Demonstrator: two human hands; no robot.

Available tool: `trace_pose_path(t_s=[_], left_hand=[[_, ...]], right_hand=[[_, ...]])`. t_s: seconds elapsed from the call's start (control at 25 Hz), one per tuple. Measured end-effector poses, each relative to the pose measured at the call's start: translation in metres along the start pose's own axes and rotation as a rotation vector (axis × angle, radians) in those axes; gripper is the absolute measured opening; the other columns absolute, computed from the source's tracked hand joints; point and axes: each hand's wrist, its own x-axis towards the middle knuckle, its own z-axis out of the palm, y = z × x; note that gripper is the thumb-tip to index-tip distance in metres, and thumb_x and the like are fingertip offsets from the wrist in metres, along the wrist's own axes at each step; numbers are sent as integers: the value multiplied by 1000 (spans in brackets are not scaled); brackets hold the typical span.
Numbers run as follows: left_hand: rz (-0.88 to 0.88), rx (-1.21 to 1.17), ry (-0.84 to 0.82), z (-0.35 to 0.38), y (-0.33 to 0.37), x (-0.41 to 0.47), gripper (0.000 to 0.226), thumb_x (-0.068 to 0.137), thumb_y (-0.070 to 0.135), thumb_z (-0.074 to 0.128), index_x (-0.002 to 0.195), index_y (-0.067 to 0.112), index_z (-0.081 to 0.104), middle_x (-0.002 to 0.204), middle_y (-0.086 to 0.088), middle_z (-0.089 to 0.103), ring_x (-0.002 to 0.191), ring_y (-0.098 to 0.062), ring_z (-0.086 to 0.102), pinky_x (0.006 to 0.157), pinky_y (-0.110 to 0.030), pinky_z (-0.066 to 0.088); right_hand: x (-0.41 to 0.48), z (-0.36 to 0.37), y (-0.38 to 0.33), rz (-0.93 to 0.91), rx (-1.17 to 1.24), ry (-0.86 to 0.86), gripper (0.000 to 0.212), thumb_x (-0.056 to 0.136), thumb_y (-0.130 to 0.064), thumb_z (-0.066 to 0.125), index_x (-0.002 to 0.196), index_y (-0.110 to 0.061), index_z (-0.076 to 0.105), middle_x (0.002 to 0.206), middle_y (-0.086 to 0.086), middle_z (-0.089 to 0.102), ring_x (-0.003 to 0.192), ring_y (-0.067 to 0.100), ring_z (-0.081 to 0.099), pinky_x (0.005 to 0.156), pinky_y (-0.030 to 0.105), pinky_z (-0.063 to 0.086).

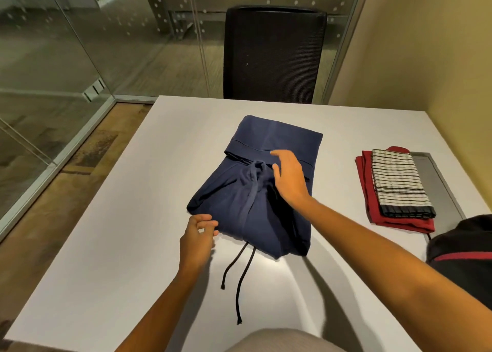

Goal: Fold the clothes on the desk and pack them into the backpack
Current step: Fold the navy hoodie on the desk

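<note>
Navy garment [226, 205], one, two drawcords [237, 298]; left hand [198, 236] pinching its corner, right hand [288, 177] flat atop, fingers straight.

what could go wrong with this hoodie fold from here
The two drawstrings trail loose from the navy hoodie at its near edge; they could snag or dangle out of the backpack. The left hand pinches only one corner, so lifting there might spill the fold.
</note>
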Motion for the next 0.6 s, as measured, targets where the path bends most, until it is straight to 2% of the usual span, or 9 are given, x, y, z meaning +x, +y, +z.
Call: trace_pose_path(t_s=[0.08,0.16,0.24,0.32,0.4,0.48,0.6], left_hand=[[124,148,-14,9,-7,13,20,95,8,54,109,22,56,112,-3,62,92,-16,62,85,-35,53],[307,369,-109,23,-17,32,32,94,9,54,122,24,54,127,0,55,114,-18,55,97,-30,44],[484,675,-208,39,-26,52,42,96,25,47,139,22,47,146,-1,43,137,-23,37,110,-37,32],[595,947,-279,51,-38,73,54,96,42,31,145,22,40,153,-4,35,142,-28,30,111,-50,28],[569,1077,-338,58,-49,86,64,95,59,14,149,28,30,156,-3,28,144,-29,27,113,-52,22],[539,1110,-368,60,-61,92,70,92,66,-2,150,35,19,159,-1,19,146,-27,17,114,-48,10],[536,1092,-356,64,-70,91,69,90,67,-7,149,38,14,160,0,16,147,-26,12,113,-45,3]], right_hand=[[-19,17,12,-165,-131,-39,35,99,-15,46,132,-8,53,136,9,52,128,25,45,110,41,35],[-38,40,22,-298,-297,-195,48,100,-33,37,142,-14,46,149,10,42,141,28,32,119,45,20],[-53,63,34,-327,-446,-336,57,100,-48,28,152,-26,27,160,7,21,149,29,12,121,48,3],[-58,78,56,-252,-532,-339,62,98,-59,27,154,-35,15,163,4,9,149,34,2,117,54,-1],[-56,79,77,-158,-587,-325,66,94,-64,28,154,-38,13,162,0,11,147,41,7,115,58,2],[-53,76,88,-128,-618,-331,68,93,-64,30,154,-38,14,162,-3,13,146,43,10,116,59,4],[-58,80,87,-122,-627,-313,68,93,-60,33,154,-37,14,163,-3,12,147,42,6,116,61,4]])
